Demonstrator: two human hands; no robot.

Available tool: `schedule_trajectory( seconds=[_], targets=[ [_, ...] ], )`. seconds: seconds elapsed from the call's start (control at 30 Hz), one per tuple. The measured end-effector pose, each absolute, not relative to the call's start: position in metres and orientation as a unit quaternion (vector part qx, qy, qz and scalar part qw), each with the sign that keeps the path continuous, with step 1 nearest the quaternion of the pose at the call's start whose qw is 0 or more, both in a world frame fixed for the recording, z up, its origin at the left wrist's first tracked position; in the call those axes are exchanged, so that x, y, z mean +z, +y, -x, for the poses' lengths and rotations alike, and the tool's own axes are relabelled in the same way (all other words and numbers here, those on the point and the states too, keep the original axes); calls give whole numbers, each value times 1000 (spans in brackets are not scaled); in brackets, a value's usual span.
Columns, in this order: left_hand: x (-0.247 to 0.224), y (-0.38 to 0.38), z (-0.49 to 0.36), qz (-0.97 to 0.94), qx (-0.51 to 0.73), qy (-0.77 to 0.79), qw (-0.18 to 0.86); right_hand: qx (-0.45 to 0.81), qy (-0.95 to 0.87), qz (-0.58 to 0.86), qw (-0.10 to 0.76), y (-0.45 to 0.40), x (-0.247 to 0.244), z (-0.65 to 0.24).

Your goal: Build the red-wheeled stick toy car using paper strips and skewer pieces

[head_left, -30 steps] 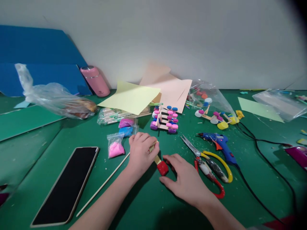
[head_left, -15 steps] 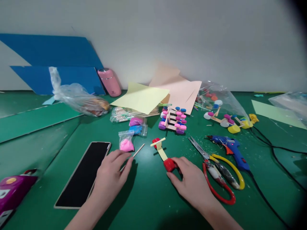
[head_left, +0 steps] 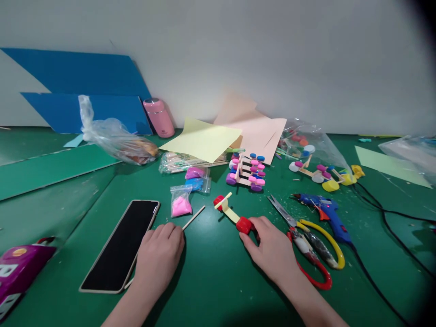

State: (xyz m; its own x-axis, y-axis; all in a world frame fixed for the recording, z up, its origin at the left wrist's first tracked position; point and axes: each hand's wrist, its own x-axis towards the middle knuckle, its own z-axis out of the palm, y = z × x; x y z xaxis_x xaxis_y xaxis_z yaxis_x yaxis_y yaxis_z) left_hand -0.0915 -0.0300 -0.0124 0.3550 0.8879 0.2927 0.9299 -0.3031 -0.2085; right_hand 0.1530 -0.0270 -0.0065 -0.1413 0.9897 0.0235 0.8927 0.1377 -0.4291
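Observation:
My left hand [head_left: 160, 252] is curled with its fingertips hidden, beside the phone. A thin pale wooden stick [head_left: 195, 217] sticks out past its knuckles toward the upper right. A pale stick end also shows behind my left wrist, by the phone's lower edge; whether it is the same stick I cannot tell. My right hand [head_left: 270, 250] pinches the near red wheel of a small toy scooter [head_left: 231, 214], made of a cream strip with red wheels and a cream handlebar. The scooter rests on the green table.
Left of my hands lies a black phone [head_left: 121, 245]. Scissors [head_left: 306, 240] and a blue glue gun [head_left: 325, 211] with a cord lie right. Behind are finished toy scooters [head_left: 250, 177], clay bags [head_left: 181, 202], paper sheets [head_left: 204, 138], a pink flask [head_left: 159, 117] and a purple box [head_left: 23, 268].
My left hand has gone from a loose, spread pinch to a tighter curl over the stick. The scooter has turned slightly, its near wheel shifting up and right with my right hand.

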Motion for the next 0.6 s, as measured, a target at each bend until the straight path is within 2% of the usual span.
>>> schedule_trajectory(
  seconds=[0.17, 0.3, 0.6],
  targets=[
    [-4, -50, 96, 786, -156, -586, 121, 145, -744, 631, 167, -21, -8, -162],
    [9, -67, 93, 755, -247, -608, 15, 161, -754, 614, 170, -15, -7, -166],
    [24, -79, 57, 766, -298, -531, -206, 181, -759, 605, 157, -9, -5, -167]
  ],
)
